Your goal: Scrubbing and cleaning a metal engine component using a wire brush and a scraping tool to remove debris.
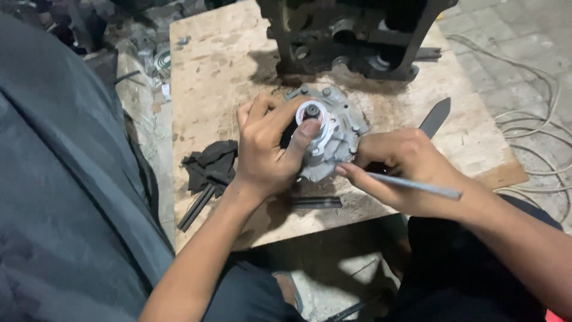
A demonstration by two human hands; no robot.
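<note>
Head view: grey metal housing [333, 140] was steadied on wooden table [214, 65] by left hand [265, 152], grip closed round its hub. Thin metal tool [411, 185] was pinched in right hand [405, 167] at housing's edge; work appeared mid-way, unfinished.

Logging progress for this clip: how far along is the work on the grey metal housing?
Done: the round housing lies on the wooden board.
In hand: left hand steadies its central ring; right hand holds a thin rod at its edge.
Left: cannot tell.

engine block [351, 36] cut off at top, blade [435, 117] partly behind right hand [405, 164]
</note>
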